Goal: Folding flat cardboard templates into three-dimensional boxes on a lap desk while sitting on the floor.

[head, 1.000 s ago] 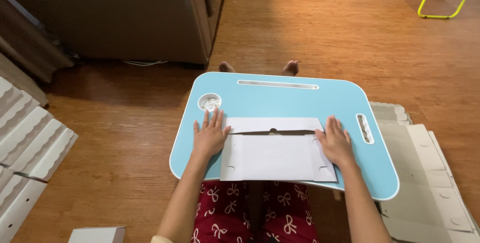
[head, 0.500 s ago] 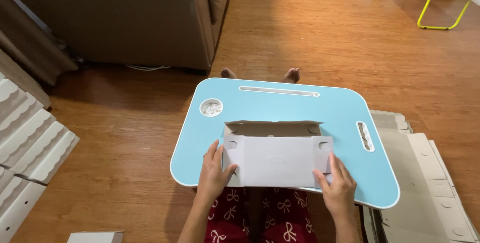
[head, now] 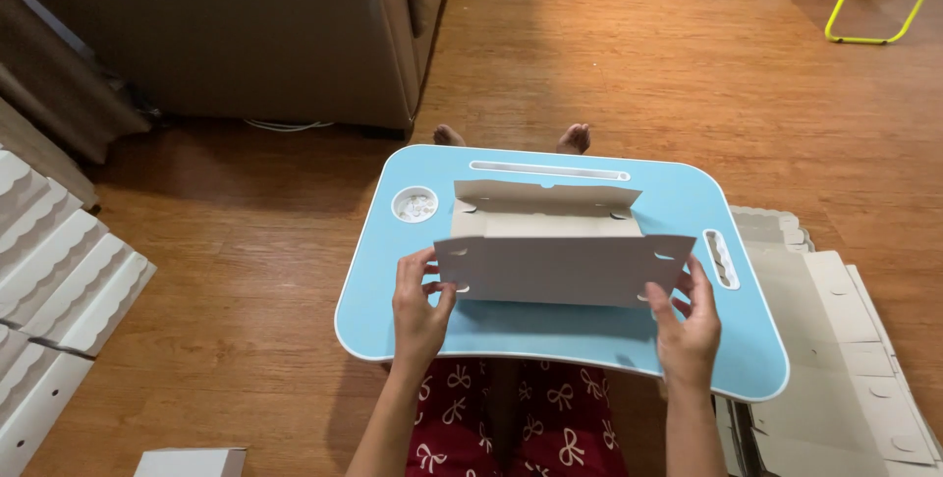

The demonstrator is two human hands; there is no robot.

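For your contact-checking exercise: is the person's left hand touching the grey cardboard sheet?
Touching. The head view shows the left hand gripping the lower left corner of the grey cardboard sheet, thumb over its front face, fingers behind, above the blue lap table.

Blue table [head: 688, 339] sat over lap, white edge all round. Round cup hole [head: 415, 205] in far left corner, small white bits inside. Long thin slot [head: 548, 170] along far edge. Handle hole [head: 719, 259] at right side. Folded grey cardboard box [head: 550, 241] stood on table middle, near flap lifted up.

Wood floor [head: 638, 64] under table. Flat cardboard sheets [head: 835, 359] lay on floor, just right of table. White wavy cardboard stacks [head: 49, 271] lay on floor, far left.
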